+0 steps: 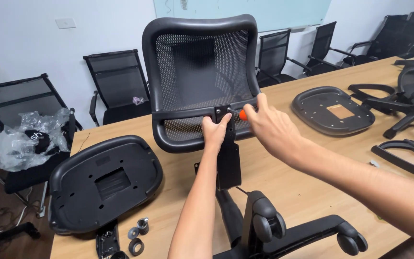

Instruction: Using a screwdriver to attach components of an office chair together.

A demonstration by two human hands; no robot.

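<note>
**Both hands at the backrest bracket**

A mesh backrest (202, 76) stands upright on a wooden table (307, 187), and everything below is placed from it. At its lower middle, a black bracket (228, 148) runs down from the frame toward the table.

The left hand (215, 132) is closed around the top of the bracket, fingers pressed together on it, thumb up against the backrest's lower bar. The right hand (270, 125) comes in from the right of the backrest and pinches a screwdriver (239, 114) with an orange handle; its tip sits at the bracket's top, where bracket and frame meet.

Below the backrest, nearest the camera, a wheeled base (288, 230) lies on the table with its casters showing. Left of the backrest rests a seat pan (104, 184), underside up, and below that lie a few small metal rings (137, 235). Right of the backrest sits a second seat pan (334, 110), and farther right lie loose armrests (403, 153).

Behind the backrest, black chairs (118, 86) line the white wall. On one chair far left of the backrest sits crumpled plastic wrap (29, 139).
</note>
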